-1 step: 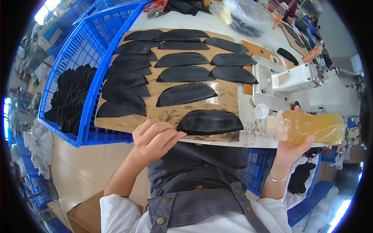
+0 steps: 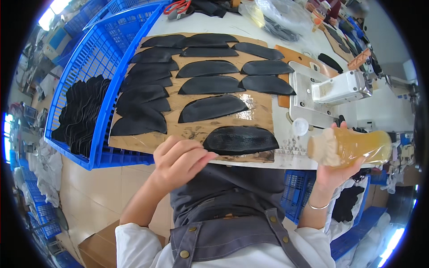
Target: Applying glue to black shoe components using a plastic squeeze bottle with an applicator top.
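1. While your right hand (image 2: 337, 174) wraps around a bottle (image 2: 357, 145) of yellow stuff, the bottle is tipped on its side, with its pale, wrinkly top facing left.
2. Your left hand (image 2: 182, 157) is curled up, with thumb and pointing finger close together by the left tip of the near black piece (image 2: 241, 139). I can't tell if they pinch it (your own fingers hide that spot).
3. That near black piece lies flat on the brown board (image 2: 187, 131), close to its front edge. It looks shiny, so it may be wet, but I can't be sure.
4. What looks done: lots of other black pieces (image 2: 212, 108) are laid out on the board, and the ones at the left overlap.
5. What looks left: the near black piece seems to be the one you are busy with, so I'd guess you are partway through. More dark pieces (image 2: 82, 114) sit packed in the blue basket (image 2: 100, 129); I can't tell if those are finished or waiting.
6. A small round white thing (image 2: 300, 127) sits near the bottle, by the white machine (image 2: 333, 90).
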The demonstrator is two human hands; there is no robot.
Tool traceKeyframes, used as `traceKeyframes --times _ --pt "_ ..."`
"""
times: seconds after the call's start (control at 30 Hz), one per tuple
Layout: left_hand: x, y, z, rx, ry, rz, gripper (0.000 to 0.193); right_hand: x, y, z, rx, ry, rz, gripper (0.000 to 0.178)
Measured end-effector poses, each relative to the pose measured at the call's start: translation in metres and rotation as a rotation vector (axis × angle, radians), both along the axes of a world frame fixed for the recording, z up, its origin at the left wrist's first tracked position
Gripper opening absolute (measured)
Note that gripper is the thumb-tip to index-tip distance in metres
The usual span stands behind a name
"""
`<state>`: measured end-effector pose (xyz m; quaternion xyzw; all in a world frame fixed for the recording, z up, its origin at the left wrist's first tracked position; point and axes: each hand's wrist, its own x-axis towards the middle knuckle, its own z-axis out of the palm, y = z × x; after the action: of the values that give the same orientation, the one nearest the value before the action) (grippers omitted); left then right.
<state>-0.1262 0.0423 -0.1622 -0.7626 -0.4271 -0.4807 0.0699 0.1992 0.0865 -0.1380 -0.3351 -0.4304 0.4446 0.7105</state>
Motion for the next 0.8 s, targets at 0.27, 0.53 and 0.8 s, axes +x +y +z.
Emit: traceKeyframes --times 0.27,0.53,0.8 --pt "0.069 0.035 0.037 -0.283 0.197 -0.204 0.03 -0.022 -0.017 -0.021 -0.139 0.873 0.585 0.075" --pt "0.081 0.048 0.038 -0.42 0.282 -0.206 0.028 -0.023 -0.019 -0.03 -0.19 0.895 0.619 0.069" --pt "0.084 0.049 0.035 -0.359 0.271 -0.207 0.018 -0.023 -0.021 -0.03 -0.228 0.938 0.653 0.068"
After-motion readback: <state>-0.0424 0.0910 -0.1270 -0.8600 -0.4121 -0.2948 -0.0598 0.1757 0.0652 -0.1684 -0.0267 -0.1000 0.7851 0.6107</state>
